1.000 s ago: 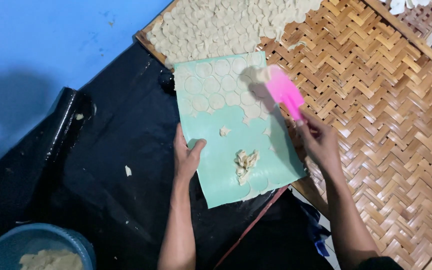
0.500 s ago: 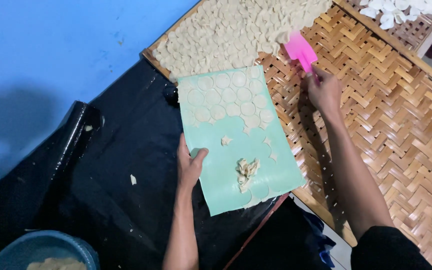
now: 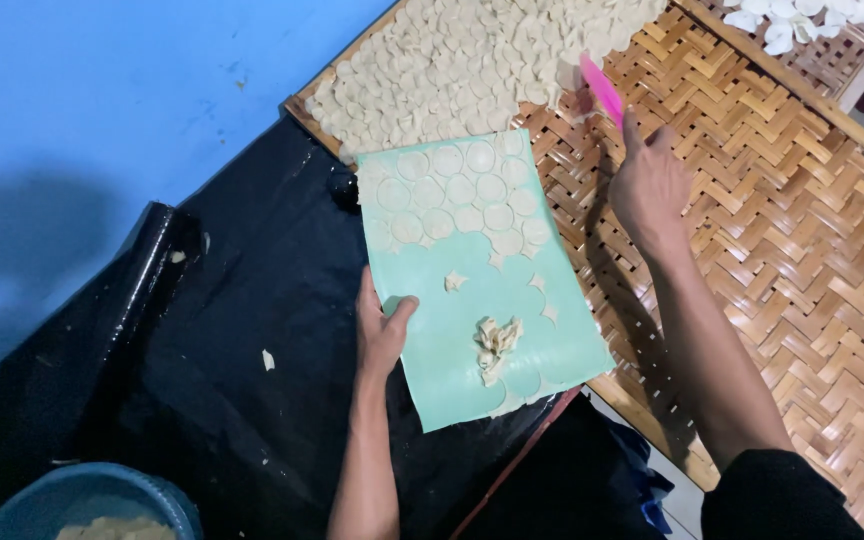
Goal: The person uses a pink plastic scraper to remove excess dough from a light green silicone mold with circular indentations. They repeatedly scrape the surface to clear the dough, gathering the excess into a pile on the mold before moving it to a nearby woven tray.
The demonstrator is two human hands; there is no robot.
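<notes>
Blue bucket point(image 3: 92, 500) below-left of my left hand point(image 3: 380, 330), pale dough inside. Woven tray point(image 3: 802, 250) under my right hand point(image 3: 647, 185), dough rounds point(image 3: 472, 60) piled at far end. Left hand pinches green mat point(image 3: 482, 290) edge; cut rounds, scraps on it. Right hand grips pink scraper point(image 3: 602, 90), now farther up tray than before.

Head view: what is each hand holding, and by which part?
The left hand grips the green mat by its left edge. The right hand holds the pink scraper by its lower end.
</notes>
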